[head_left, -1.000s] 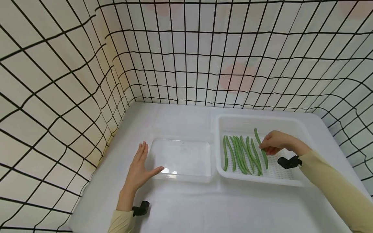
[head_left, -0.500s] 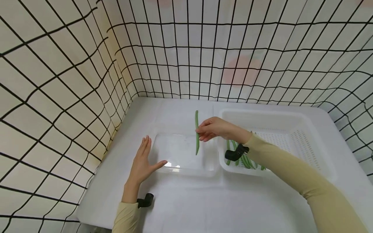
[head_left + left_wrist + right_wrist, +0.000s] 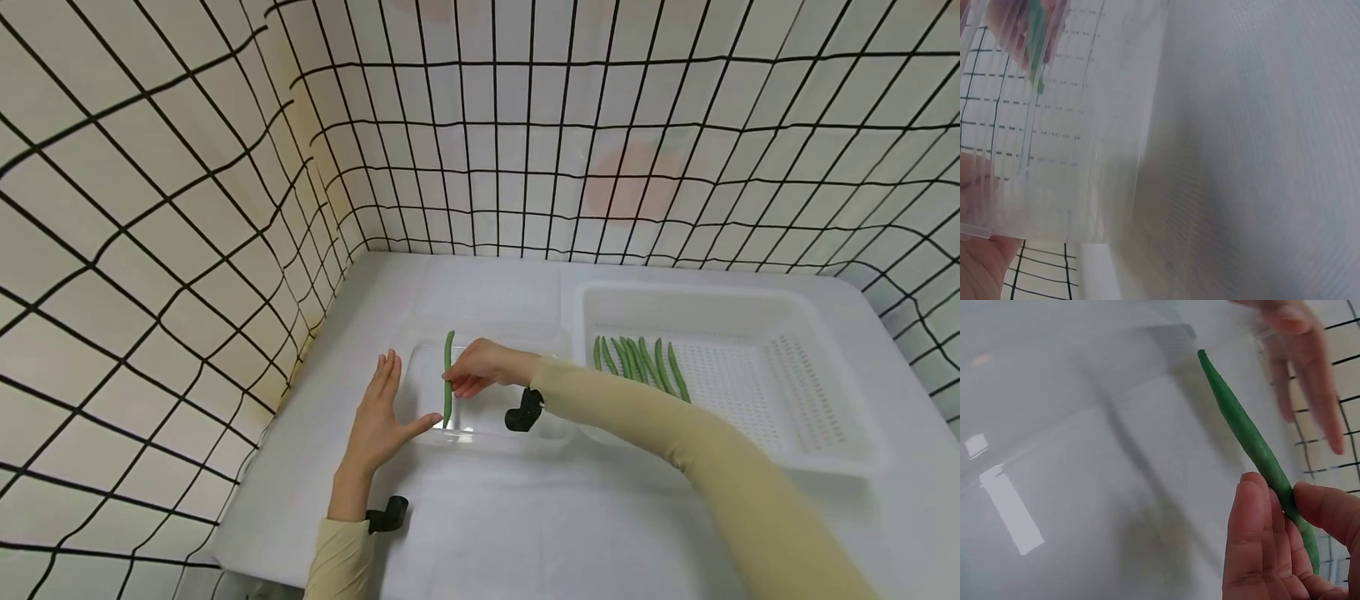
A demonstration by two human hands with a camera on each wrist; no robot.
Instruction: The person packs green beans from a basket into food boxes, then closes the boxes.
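Note:
Between thumb and fingers, my right hand pinches a single green bean near its middle. The bean points away from me, over the left part of a clear plastic container. Close up in the right wrist view, the bean appears above the container's bottom, which shows its shadow. My left hand is at the container's left side, fingers straight and thumb spread toward the near edge. Through the clear wall in the left wrist view, the held bean shows blurred.
Right of the container stands a white perforated basket with several green beans lying side by side. My right sleeve hides part of them. Black netting encloses the white table at the back and sides.
My right hand has picked up one green bean from the basket and carried it left, over the clear container. My left hand has kept its place at the container's left side.

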